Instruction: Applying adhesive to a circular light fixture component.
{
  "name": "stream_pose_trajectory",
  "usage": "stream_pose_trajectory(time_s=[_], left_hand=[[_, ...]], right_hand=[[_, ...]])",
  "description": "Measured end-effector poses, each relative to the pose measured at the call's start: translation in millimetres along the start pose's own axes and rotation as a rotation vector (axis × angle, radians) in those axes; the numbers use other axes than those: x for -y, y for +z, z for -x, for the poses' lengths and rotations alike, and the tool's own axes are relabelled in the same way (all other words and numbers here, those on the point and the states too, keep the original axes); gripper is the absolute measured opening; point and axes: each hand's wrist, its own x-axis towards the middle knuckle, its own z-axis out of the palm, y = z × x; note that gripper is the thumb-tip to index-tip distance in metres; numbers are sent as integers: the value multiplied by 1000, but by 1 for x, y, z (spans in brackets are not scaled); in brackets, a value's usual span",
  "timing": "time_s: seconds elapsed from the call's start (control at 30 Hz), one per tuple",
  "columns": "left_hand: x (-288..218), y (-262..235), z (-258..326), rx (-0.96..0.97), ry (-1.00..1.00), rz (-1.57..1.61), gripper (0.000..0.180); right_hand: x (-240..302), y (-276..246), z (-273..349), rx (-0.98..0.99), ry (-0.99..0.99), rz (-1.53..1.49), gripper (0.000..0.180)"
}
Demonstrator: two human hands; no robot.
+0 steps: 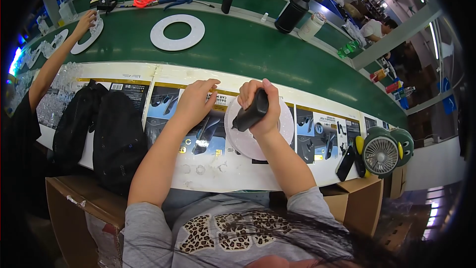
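My right hand is closed around a black squeeze bottle, tilted so that its narrow tip points down and to the left. Beneath it lies a round white disc, partly covered by the hand and bottle. My left hand hovers over the printed sheets left of the disc, its fingers loosely bent with thumb and forefinger apart. Nothing shows between them. Several small clear round pieces sit near the table's front edge.
A white ring lies on the green bench. At left, a co-worker's hand touches another ring. Black bags and clear parts are beside my left arm. A fan stands at right; a spray bottle and black bottle stand behind.
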Motion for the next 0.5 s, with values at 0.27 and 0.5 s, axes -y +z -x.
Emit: stream_pose_trajectory(time_s=[0.27,0.5], left_hand=[[0,1,-1,2,7,1,27],[0,0,-1,7,0,1,27]], right_hand=[[-1,-1,0,-2,-15,-2,49],[16,0,1,-36,-43,-89,49]])
